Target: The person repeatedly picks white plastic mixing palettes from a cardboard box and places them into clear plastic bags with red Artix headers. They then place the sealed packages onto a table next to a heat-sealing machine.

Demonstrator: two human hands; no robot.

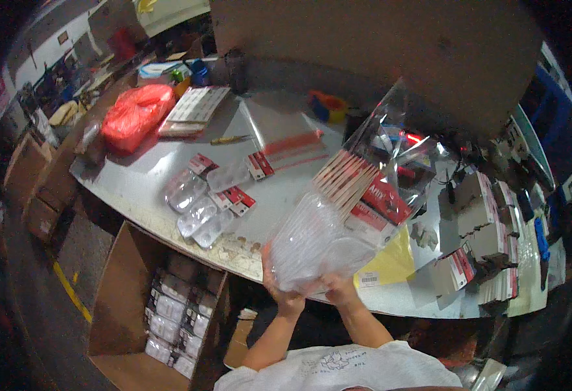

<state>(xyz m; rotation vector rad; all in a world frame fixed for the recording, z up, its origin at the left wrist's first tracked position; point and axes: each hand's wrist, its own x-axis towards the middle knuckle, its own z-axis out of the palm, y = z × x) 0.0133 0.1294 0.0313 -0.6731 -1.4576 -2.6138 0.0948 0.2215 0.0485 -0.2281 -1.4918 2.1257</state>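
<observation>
Both my hands hold a fanned stack of clear plastic blister packs (308,238) with card headers, above the table's front edge. My left hand (282,290) is closed round the stack's lower left side. My right hand (339,288) grips its lower end; some of its fingers are hidden behind the plastic. At the stack's top the card edges lie close together, and a red and white card face shows on the right. A clear plastic bag (390,120) stands up around or behind the cards; I cannot tell which.
Loose blister packs (198,218) lie left on the white table (129,195). Behind are a red plastic bag (139,114), a screwdriver-like tool (230,139) and flat clear bags (282,130). Card stacks (478,205) stand right, near a yellow sheet (390,260). A cardboard box (120,293) holds packs below.
</observation>
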